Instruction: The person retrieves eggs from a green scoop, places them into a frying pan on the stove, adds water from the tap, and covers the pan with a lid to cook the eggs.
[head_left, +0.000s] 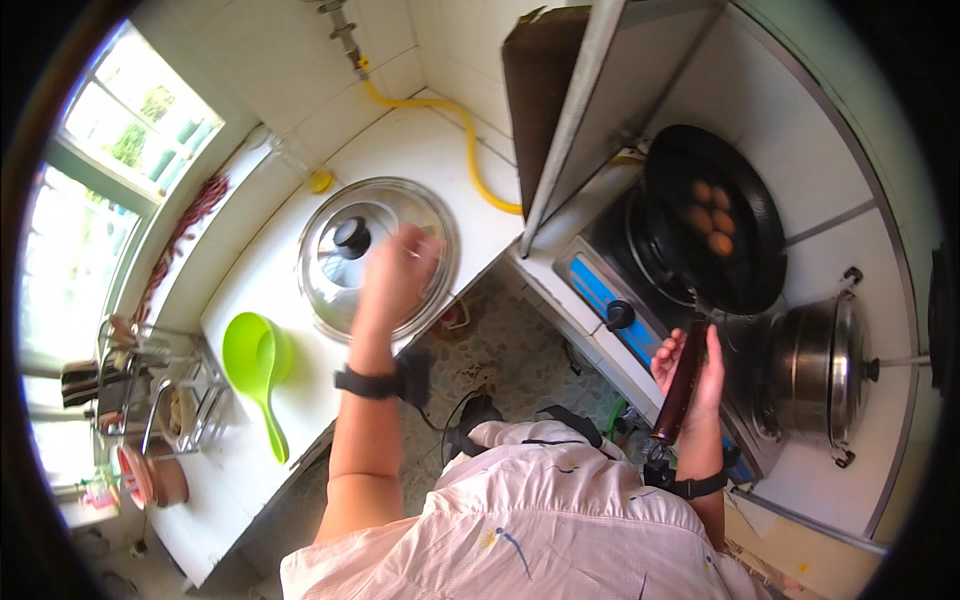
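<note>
My left hand (409, 266), blurred by motion, is over the right part of a glass lid (322, 289) with a steel rim and a black knob. Its fingers look bent, but whether they hold anything is unclear. My right hand (694, 371) supports the dark brown handle (684, 382) of a black frying pan (757, 225), with the handle across the palm between thumb and fingers. The pan is tilted over the left side of a gas stove (600, 289). Several small, rounded brown food pieces (712, 217) lie in it.
A lidded steel pot (802, 371) stands on the stove's other side. A green ladle (259, 356) lies on the white counter (232, 480), near a wire rack (154, 390) and a brown pot (161, 480). An upright panel (574, 112) and a yellow hose (472, 150) are between counter and stove.
</note>
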